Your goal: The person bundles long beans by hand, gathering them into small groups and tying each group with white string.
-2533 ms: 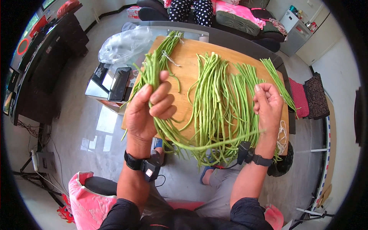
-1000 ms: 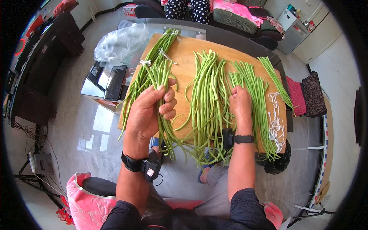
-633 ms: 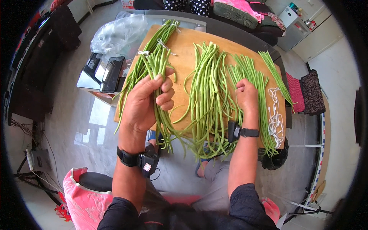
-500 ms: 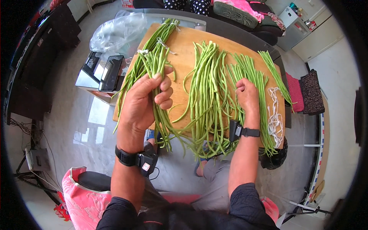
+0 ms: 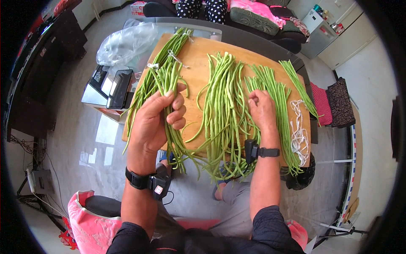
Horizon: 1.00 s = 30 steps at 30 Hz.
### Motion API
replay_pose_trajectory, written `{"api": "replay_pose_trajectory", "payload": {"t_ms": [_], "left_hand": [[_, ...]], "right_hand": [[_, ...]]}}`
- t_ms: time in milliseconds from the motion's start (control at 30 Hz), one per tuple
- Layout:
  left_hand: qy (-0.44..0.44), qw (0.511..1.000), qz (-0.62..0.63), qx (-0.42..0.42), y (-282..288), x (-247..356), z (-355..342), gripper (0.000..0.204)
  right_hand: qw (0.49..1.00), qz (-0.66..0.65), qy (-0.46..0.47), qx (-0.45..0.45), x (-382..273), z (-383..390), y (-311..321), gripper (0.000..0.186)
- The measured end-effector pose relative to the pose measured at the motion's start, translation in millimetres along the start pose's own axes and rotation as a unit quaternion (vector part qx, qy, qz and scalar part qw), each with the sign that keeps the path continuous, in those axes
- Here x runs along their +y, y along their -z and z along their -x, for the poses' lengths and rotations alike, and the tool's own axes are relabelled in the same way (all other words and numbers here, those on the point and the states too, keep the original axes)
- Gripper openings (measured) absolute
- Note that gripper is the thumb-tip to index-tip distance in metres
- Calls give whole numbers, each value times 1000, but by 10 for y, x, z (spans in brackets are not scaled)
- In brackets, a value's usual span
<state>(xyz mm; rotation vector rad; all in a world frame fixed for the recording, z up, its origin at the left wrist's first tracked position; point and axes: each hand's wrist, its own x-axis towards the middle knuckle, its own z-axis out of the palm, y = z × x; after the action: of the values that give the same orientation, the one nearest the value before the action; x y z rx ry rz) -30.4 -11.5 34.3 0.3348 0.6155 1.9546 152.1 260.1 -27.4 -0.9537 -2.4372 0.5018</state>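
My left hand (image 5: 157, 113) is wrapped round a bunch of long green beans (image 5: 168, 76), thumb on top, the tails hanging past the board's near edge. A loose heap of long beans (image 5: 222, 97) lies spread across the middle of the wooden board (image 5: 195, 63). Over the gap between that heap and another row of beans (image 5: 280, 103) on its right, my right hand (image 5: 264, 112) is closed with its fingers curled; whatever they pinch is hidden. Bundles bound with white string (image 5: 175, 42) lie at the board's left side, partly behind my left hand.
Loose white strings (image 5: 300, 137) lie at the board's right edge, near a small separate group of beans (image 5: 298, 86). Beyond the board's left edge are a clear plastic bag (image 5: 127, 42) and a black tray (image 5: 120, 89). Another person's dotted trousers (image 5: 203, 9) show at the far side.
My right hand has shifted slightly left, towards the middle heap. My left hand keeps its grip on the bunch. The whole view has shifted a little.
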Motion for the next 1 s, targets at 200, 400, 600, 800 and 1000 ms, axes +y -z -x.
{"api": "replay_pose_trajectory", "payload": {"t_ms": [200, 400, 600, 800, 1000], "left_hand": [[4, 1000, 0, 0, -17, -19, -9, 38], [11, 1000, -1, -4, -24, -41, -11, 38], [25, 1000, 4, 12, 2, -152, -5, 35], [28, 999, 29, 11, -50, -229, -39, 31], [20, 999, 34, 9, -21, -253, -40, 32]], "right_hand": [[997, -16, 64, -42, -30, 8, -133, 30], [997, 16, 56, -59, 0, 6, -174, 37], [975, -193, -107, -24, -273, -86, 165, 27], [817, -575, -44, 20, -245, -56, 547, 12], [696, -708, -59, -104, -516, 61, 599, 19]]}}
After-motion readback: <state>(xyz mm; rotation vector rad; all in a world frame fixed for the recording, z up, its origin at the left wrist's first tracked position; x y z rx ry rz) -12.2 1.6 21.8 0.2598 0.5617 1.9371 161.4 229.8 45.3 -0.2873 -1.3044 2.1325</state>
